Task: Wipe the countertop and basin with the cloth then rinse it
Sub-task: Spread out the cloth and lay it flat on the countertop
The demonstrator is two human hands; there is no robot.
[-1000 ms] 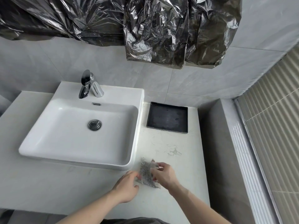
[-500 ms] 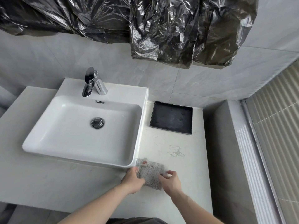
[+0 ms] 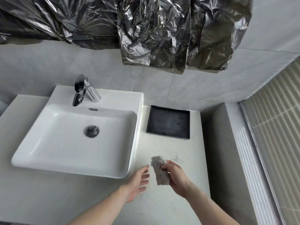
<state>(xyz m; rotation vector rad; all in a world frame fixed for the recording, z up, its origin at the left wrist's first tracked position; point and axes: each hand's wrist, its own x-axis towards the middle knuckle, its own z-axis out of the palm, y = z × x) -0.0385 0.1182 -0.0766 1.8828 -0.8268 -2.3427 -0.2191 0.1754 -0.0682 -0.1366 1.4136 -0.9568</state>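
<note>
A small grey speckled cloth (image 3: 159, 170) is folded into a narrow wad, and my right hand (image 3: 176, 177) grips it just above the white countertop (image 3: 164, 207), right of the basin's front corner. My left hand (image 3: 138, 182) hovers beside the cloth with straight fingers and holds nothing. The white rectangular basin (image 3: 53, 163) stands on the countertop to the left, with a chrome drain plug (image 3: 92, 131) and a chrome tap (image 3: 81, 91) at its back. Faint scuff marks (image 3: 176, 157) show on the countertop just beyond the cloth.
A black square tray (image 3: 168, 122) lies on the countertop behind the cloth, near the grey tiled wall. A grey ledge (image 3: 224, 143) rises on the right, with a ribbed blind (image 3: 279, 127) beyond it. Crumpled dark plastic sheeting (image 3: 146, 30) hangs overhead.
Both hands held the spread cloth before. Now my left hand has let go and opened, and my right hand holds the cloth folded up, slightly farther right.
</note>
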